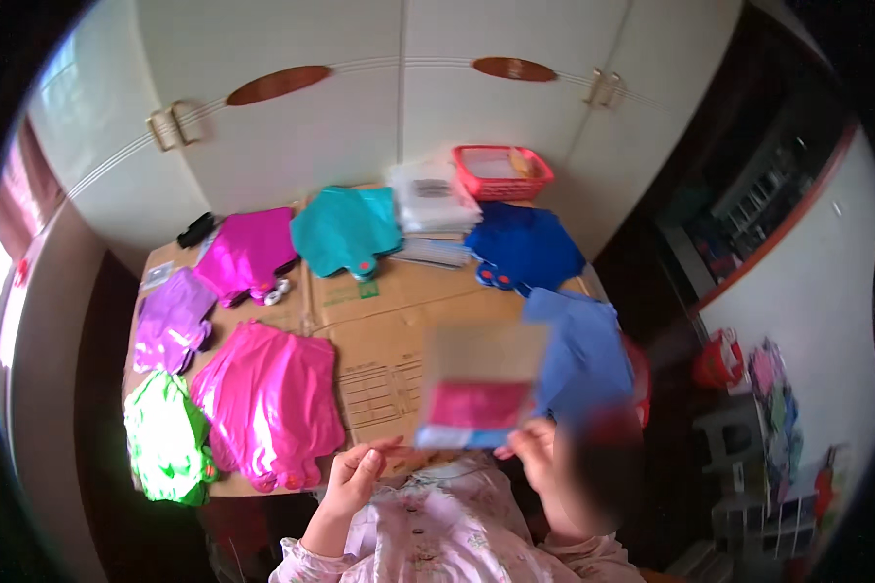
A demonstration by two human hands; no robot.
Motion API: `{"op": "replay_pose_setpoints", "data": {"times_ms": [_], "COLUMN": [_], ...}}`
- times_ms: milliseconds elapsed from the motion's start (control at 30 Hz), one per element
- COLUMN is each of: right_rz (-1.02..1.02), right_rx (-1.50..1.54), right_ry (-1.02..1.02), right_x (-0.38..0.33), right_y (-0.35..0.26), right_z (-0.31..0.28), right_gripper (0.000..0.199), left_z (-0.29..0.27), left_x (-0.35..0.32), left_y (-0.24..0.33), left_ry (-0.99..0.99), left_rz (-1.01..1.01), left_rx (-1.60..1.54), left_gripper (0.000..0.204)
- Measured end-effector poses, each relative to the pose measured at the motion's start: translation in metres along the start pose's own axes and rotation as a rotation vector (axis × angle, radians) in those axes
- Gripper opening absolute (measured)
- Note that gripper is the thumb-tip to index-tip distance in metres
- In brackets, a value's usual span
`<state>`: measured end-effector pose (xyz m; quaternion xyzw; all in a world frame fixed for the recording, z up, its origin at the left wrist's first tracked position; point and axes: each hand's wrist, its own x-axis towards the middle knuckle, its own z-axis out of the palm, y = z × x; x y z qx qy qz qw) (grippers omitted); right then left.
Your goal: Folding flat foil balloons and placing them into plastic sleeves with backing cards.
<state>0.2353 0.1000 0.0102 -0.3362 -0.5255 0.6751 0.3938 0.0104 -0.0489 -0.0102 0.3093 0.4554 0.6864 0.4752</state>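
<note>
A clear flat plastic bag (486, 340), blurred, hangs over the table's front edge with a pink piece (476, 403) and a light blue strip at its lower end. My right hand (537, 457) pinches its lower right corner. Just left of the bag is my left hand (358, 476), with its index finger stretched toward the bag's lower left corner and nothing visible in it. A dark blurred shape (608, 471) hides part of my right wrist. Nearest to the hands lie a stack of shiny pink pieces (267, 398) and a light blue stack (578, 355).
Cardboard (360, 321) covers the table. Around its edge lie green (165, 432), purple (172, 316), magenta (248, 253), teal (345, 233) and dark blue (525, 243) stacks. At the back are clear bags (433, 199) and a red basket (504, 191), before a white cabinet (457, 107).
</note>
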Motion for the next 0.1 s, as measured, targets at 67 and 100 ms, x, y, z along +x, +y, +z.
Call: {"op": "replay_pose_setpoints", "data": {"times_ms": [67,100], "right_rz": [-0.265,-0.270], "right_rx": [-0.165,-0.168], "right_ry": [0.400,0.430], "right_x": [0.006,0.000], "right_y": [-0.020,-0.022], "right_z": [-0.049,-0.054], "right_gripper": [0.015,0.015], "left_z": [0.009,0.006], "left_x": [0.005,0.005], "left_y": [-0.002,-0.007], "left_ry": [-0.052,-0.122], "left_rz": [0.053,0.013], "left_rx": [0.064,0.057], "left_gripper": [0.039,0.042]}}
